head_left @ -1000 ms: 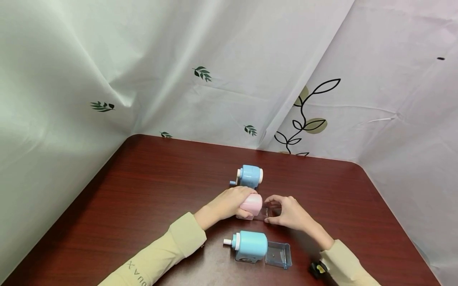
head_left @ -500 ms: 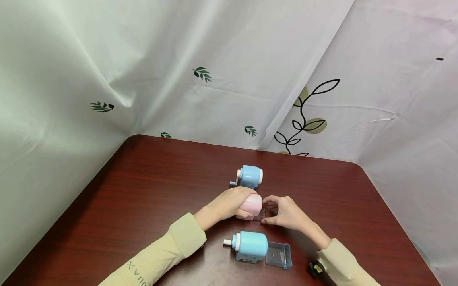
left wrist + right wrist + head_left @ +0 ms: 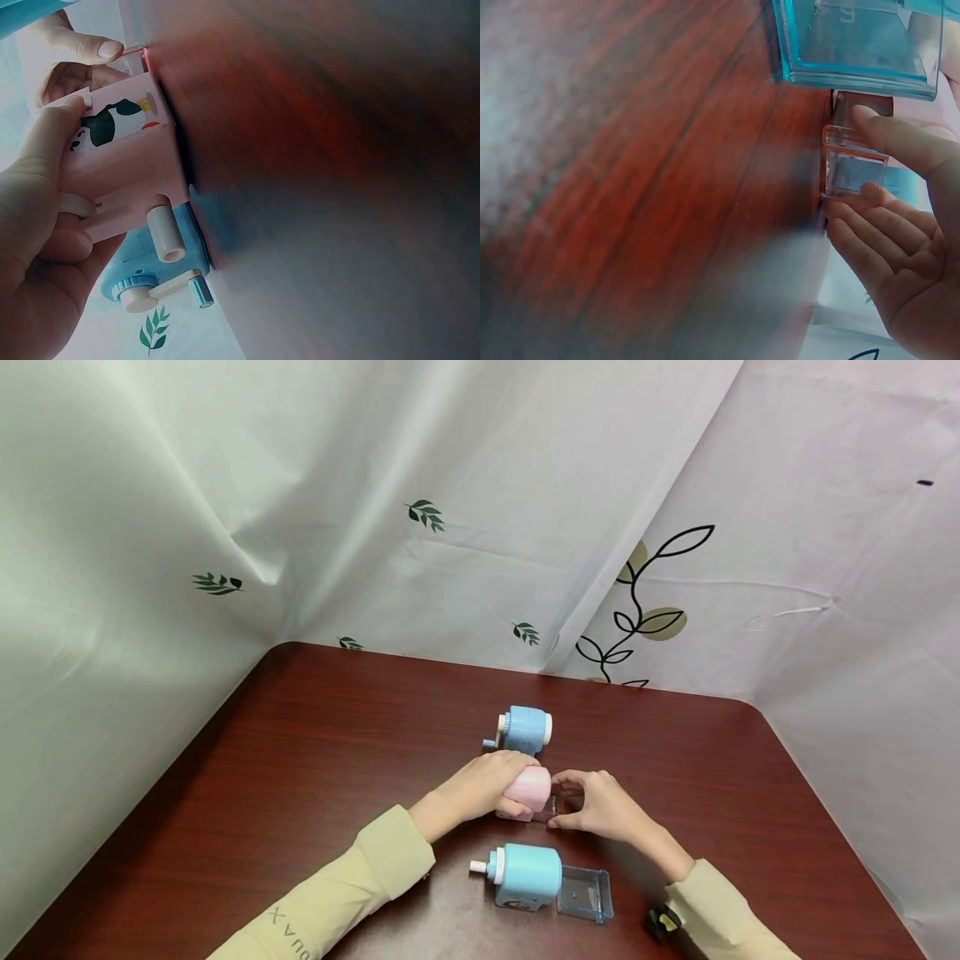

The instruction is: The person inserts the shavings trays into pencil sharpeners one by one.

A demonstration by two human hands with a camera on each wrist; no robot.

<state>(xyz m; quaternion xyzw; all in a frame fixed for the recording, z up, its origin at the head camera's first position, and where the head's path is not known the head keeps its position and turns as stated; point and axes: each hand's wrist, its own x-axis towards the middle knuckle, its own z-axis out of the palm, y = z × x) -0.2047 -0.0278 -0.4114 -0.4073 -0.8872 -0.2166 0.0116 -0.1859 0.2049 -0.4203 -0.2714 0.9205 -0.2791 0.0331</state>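
My left hand point(image 3: 491, 783) grips the body of a pink crank pencil sharpener point(image 3: 531, 788) from its left side, thumb over the printed picture in the left wrist view. A short white crank handle point(image 3: 166, 234) sticks out of the sharpener there. From the sharpener's right end protrudes a clear pinkish shavings drawer point(image 3: 855, 171), partly pulled out. My right hand point(image 3: 603, 806) pinches this drawer by its sides, thumb on the near side and fingertips on the far side. Part of the sharpener is hidden under the left hand.
Nearer on the table point(image 3: 352, 718) stands a turquoise pencil sharpener point(image 3: 529, 872) with its transparent drawer point(image 3: 585, 893) pulled out to the right. Just behind the pink one is a blue sharpener point(image 3: 527, 728). A small black and yellow object point(image 3: 662, 922) shows beside the right sleeve.
Over the first half second the right hand moved slightly left, and the drawer slid a little further into the pink sharpener. Since then both hands have stayed nearly still.
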